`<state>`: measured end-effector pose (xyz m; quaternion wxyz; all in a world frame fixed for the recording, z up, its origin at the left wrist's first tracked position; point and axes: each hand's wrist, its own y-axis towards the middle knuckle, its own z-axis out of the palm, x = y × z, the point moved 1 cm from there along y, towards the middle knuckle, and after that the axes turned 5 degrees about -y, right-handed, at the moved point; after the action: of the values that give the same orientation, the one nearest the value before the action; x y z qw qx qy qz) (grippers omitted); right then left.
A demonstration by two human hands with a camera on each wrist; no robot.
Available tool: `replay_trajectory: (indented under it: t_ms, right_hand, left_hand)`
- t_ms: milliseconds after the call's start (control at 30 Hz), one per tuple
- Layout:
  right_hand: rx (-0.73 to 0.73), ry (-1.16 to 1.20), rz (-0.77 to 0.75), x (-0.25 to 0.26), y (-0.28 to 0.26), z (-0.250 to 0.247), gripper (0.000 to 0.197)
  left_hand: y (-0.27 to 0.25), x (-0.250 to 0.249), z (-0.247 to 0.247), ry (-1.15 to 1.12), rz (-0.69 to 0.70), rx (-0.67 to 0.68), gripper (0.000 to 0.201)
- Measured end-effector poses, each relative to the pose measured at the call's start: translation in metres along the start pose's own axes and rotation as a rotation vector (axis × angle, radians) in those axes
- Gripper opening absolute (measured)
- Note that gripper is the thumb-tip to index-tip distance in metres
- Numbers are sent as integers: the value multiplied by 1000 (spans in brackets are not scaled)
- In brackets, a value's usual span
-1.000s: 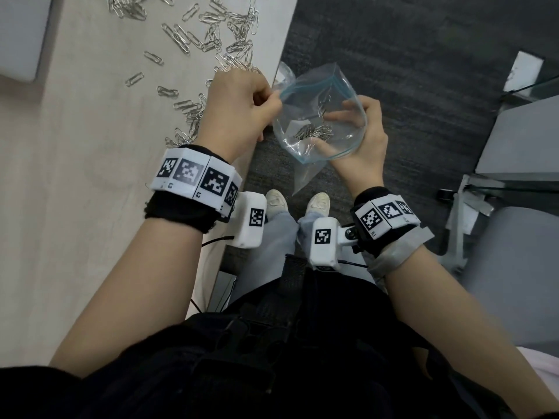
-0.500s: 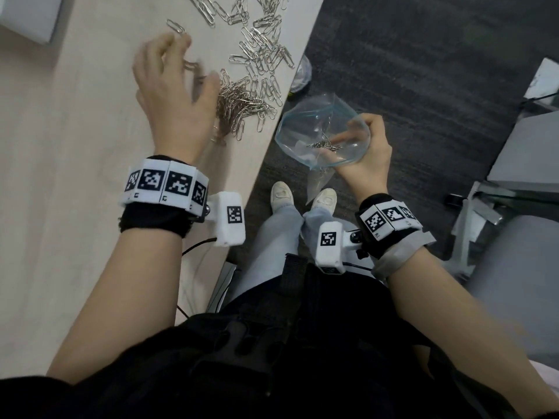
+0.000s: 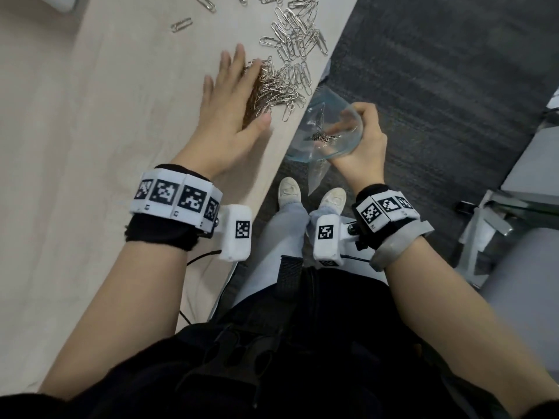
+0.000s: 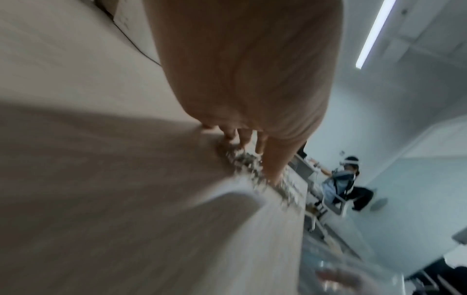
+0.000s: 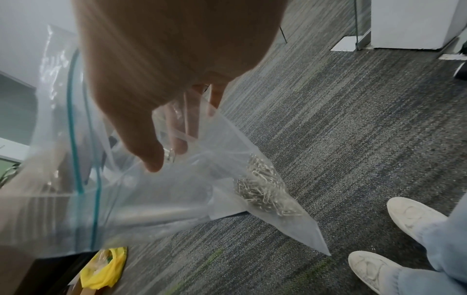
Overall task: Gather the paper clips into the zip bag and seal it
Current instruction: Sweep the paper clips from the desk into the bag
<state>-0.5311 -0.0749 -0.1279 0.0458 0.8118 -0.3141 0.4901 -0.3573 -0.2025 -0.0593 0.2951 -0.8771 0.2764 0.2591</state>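
Silver paper clips lie heaped near the right edge of the pale wooden table. My left hand stands on its edge against the heap with straight fingers, touching the clips. My right hand grips the clear zip bag just off the table edge, its mouth held open. A bunch of clips sits in the bag's lower corner, and the bag's green zip strip is unsealed.
More loose clips are scattered farther up the table. Below the bag are dark carpet, my white shoes and grey chairs at right. A yellow wrapper lies under the table. A seated person is in the background.
My left hand left the bag's mouth, reached over the table and now lies flat-fingered against the clip heap, sweeping it toward the edge. The right hand brought the bag close to the table edge.
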Motion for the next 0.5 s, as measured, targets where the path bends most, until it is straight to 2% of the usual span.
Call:
replay_trajectory:
  t_ms: [67, 133, 200, 300, 500]
  right_hand:
    - [5, -4, 1, 2, 2, 2, 54]
    - [-2, -9, -5, 2, 4, 2, 53]
    - [-13, -15, -8, 1, 6, 2, 54]
    - [-16, -20, -22, 1, 9, 2, 53]
    - [-14, -8, -44, 0, 14, 4, 56]
  left_hand:
    - [0, -2, -20, -90, 9, -27, 86]
    - [3, -3, -38, 28, -2, -55, 100]
    - [9, 1, -45, 59, -54, -19, 106]
    - [13, -2, -41, -102, -78, 15, 97]
    - [24, -14, -23, -139, -9, -20, 67]
